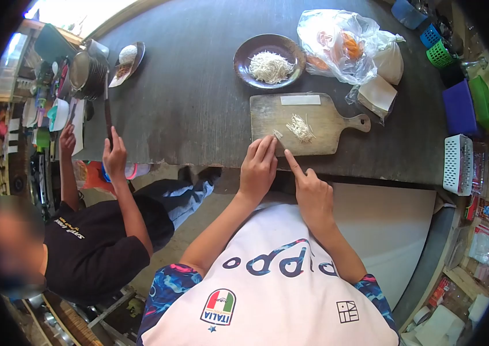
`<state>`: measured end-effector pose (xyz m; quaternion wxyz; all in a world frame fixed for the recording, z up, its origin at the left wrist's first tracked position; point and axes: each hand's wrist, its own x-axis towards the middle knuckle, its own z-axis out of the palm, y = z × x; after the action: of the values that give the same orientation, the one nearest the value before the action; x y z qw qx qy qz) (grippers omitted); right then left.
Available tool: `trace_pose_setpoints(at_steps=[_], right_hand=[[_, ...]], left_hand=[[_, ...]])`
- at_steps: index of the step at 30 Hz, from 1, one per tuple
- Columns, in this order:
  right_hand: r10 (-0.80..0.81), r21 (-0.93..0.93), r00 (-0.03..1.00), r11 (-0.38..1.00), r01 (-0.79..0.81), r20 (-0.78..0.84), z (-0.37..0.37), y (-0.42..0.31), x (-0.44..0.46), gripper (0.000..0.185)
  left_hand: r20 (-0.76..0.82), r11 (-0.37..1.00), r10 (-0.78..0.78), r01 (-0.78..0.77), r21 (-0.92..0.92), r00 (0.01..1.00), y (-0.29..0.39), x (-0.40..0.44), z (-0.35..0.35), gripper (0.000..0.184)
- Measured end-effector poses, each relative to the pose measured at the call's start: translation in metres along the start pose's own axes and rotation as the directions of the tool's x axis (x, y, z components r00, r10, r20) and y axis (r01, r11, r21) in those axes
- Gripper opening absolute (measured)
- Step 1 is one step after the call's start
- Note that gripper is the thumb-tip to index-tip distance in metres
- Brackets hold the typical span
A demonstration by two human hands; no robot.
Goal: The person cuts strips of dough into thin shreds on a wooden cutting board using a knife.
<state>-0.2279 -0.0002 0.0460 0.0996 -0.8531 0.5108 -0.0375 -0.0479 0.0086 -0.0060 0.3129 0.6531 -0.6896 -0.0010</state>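
Observation:
My left hand is at the near left edge of the wooden cutting board, fingers together and tips pressed by a few small white strips. My right hand is curled at the board's near edge, index finger stretched forward along what looks like a knife, mostly hidden by the hand. A loose pile of thin white shreds lies on the board just beyond my fingertips. Behind it rests a flat white slab. Past the board stands a brown plate heaped with white shreds.
Clear plastic bags with orange contents and a wrapped pale block sit at the back right. A co-worker at the left holds a long knife near a stack of pots and a small dish. Crowded shelves line the right.

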Motion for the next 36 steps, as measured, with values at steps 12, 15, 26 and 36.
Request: trace_pose_setpoints(at_steps=[12,15,26,36], right_hand=[[-0.007,-0.022,1.0,1.0,0.006,-0.006,0.008,0.0,0.001,0.087],[-0.027,-0.01,0.999,1.0,0.027,-0.029,0.013,-0.004,0.014,0.092],[0.054,0.083,0.998,0.995,-0.056,0.024,-0.004,-0.002,-0.002,0.076],[-0.01,0.06,0.999,0.998,0.012,-0.041,0.002,-0.004,0.014,0.078]], left_hand=[[0.0,1.0,0.0,0.0,0.002,1.0,0.002,0.001,0.0,0.05],[0.002,1.0,0.005,-0.005,0.01,1.0,0.002,0.001,-0.003,0.049],[-0.003,1.0,-0.002,0.002,0.011,1.0,0.003,0.003,-0.005,0.047],[-0.023,0.998,-0.026,0.025,-0.052,0.999,0.004,0.003,-0.003,0.045]])
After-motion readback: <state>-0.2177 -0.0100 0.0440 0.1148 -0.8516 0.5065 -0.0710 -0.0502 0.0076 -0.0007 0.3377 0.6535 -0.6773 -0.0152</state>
